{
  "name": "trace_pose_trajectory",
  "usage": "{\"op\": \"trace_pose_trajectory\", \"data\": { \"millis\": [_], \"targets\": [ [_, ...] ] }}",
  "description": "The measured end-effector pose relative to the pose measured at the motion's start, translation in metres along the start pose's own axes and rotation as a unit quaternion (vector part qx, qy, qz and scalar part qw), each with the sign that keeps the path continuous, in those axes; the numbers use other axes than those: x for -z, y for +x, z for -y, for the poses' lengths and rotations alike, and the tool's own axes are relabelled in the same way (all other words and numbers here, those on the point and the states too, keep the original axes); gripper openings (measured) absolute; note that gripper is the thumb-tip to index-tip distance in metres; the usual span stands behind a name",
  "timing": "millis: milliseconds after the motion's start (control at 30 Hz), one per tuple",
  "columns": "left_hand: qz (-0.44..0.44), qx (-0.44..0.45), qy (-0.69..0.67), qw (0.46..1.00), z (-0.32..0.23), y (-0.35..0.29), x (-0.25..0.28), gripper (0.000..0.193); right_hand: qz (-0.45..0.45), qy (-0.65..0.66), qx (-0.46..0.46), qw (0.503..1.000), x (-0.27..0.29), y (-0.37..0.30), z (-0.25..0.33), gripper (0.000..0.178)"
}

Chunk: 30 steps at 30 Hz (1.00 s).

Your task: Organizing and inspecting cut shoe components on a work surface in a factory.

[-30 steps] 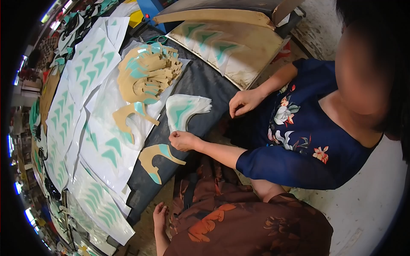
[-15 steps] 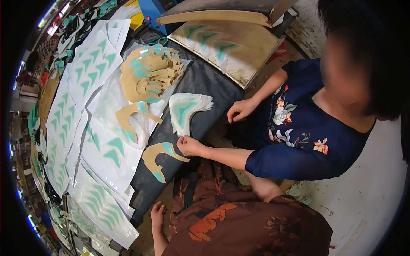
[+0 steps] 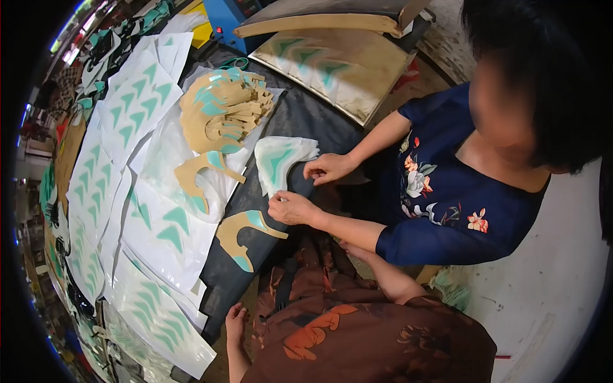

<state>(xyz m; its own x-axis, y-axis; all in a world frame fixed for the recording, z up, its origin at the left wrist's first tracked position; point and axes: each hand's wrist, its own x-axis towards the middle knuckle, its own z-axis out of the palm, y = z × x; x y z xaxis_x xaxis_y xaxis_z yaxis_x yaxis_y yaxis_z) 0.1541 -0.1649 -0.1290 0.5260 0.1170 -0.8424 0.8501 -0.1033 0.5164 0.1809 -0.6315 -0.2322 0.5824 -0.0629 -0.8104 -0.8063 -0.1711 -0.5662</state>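
My left hand (image 3: 237, 324) hangs beside the dark table edge, its fingers loosely bent and apart, with nothing seen in them. My right hand (image 3: 355, 251) is partly covered by a co-worker's forearm; its fingers hardly show. On the dark table (image 3: 223, 300), nearest my hands, lies a curved tan piece (image 3: 239, 237) with green patches. Beyond it sits a fanned stack of white pieces (image 3: 281, 159) with green shapes. The co-worker's one hand (image 3: 288, 208) pinches the stack's near end, and the other hand (image 3: 331, 168) reaches to its right side.
White sheets (image 3: 159, 223) with green arrow shapes spread across the left. A heap of tan pieces (image 3: 217, 108) stands farther back, a single tan piece (image 3: 191, 179) before it. A machine with a raised lid and pale tray (image 3: 364, 96) is at the back. The co-worker (image 3: 472, 191) stands at right.
The co-worker's farther hand has moved left to the white stack. My right hand has come partly into sight beneath the co-worker's forearm. My left hand has hardly moved.
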Motion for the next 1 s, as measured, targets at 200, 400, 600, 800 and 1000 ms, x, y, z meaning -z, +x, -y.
{"op": "trace_pose_trajectory", "data": {
  "millis": [200, 400, 600, 800, 1000],
  "targets": [
    [0.051, 0.007, 0.007, 0.999, -0.007, 0.008, 0.005, 0.026, -0.022, 0.077, -0.036, 0.996, -0.009, -0.003, -0.009, 0.007],
    [0.067, 0.007, 0.014, 0.998, -0.002, 0.015, 0.013, 0.023, -0.032, 0.035, -0.027, 0.999, -0.015, -0.009, -0.020, 0.008],
    [0.078, 0.018, 0.044, 0.996, -0.009, 0.013, 0.015, 0.019, -0.056, -0.044, 0.010, 0.997, -0.022, -0.022, -0.010, 0.008],
    [0.097, 0.031, 0.053, 0.993, -0.006, 0.015, 0.020, 0.017, -0.066, -0.142, 0.017, 0.988, -0.034, -0.035, 0.010, 0.021],
    [0.131, 0.028, 0.075, 0.988, -0.011, 0.015, 0.024, 0.015, 0.151, -0.286, 0.140, 0.936, -0.062, -0.098, 0.153, 0.048]
  ]
}}
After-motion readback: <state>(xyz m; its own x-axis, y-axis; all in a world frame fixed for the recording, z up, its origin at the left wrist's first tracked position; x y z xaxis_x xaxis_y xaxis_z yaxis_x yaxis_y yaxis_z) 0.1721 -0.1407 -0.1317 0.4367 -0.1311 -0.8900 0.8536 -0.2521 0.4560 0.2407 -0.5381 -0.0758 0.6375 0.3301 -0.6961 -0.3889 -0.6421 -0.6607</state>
